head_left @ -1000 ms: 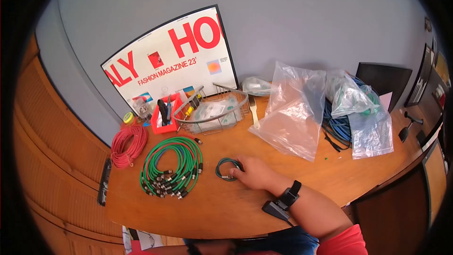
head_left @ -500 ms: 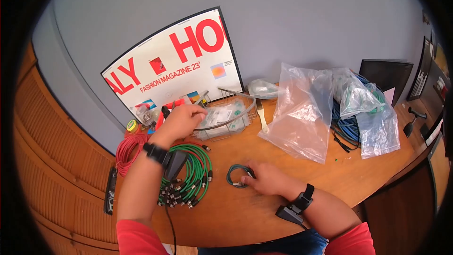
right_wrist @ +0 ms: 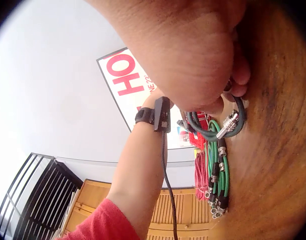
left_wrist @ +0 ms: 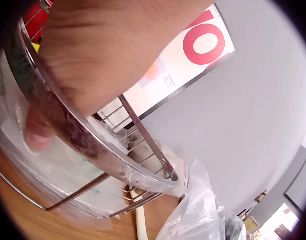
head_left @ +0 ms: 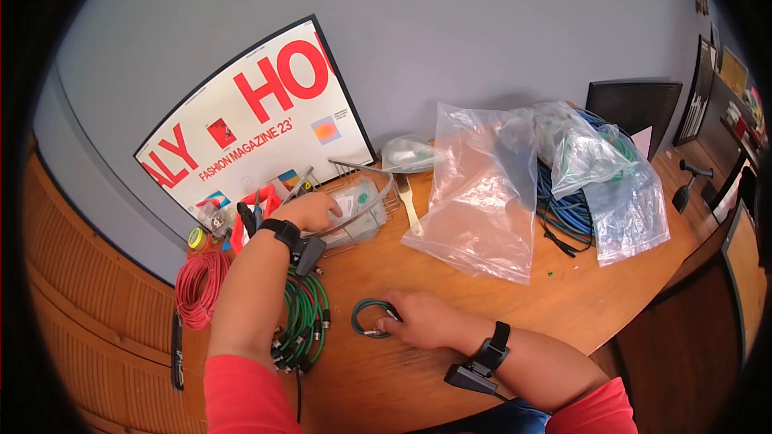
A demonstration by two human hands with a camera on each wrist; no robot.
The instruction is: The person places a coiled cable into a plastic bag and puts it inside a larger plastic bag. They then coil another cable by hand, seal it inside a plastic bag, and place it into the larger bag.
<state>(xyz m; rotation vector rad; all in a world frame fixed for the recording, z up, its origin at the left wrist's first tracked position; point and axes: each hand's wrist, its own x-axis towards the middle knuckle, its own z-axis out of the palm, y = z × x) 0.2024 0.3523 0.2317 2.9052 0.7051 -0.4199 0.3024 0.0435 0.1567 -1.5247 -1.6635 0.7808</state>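
Observation:
My left hand (head_left: pixel 305 211) reaches over the rim of a wire basket (left_wrist: pixel 143 175), its thumb down among the clear plastic bags (head_left: pixel 351 201) inside. In the left wrist view the other fingers are hidden, and I cannot tell whether they hold a bag. On the table, my right hand (head_left: pixel 422 319) pinches one side of a small coiled dark green cable (head_left: pixel 356 317). A silver connector (right_wrist: pixel 228 125) on that coil shows in the right wrist view. Left of it lies a larger bundle of green cables (head_left: pixel 304 313) with many metal connectors, partly behind my left arm.
A pink-red cable coil (head_left: pixel 201 289) lies at the left edge, near a red bin (head_left: pixel 237 235) of tools. Right of the basket are a pale-handled brush (head_left: pixel 412 213), a large clear bag (head_left: pixel 482 217) and blue cables (head_left: pixel 567 213) under more plastic. A poster (head_left: pixel 257 112) leans on the wall.
My left hand has come up from below the table edge, passed over the green bundle and moved into the basket. My right hand stays on the small coil. The head view has shifted slightly.

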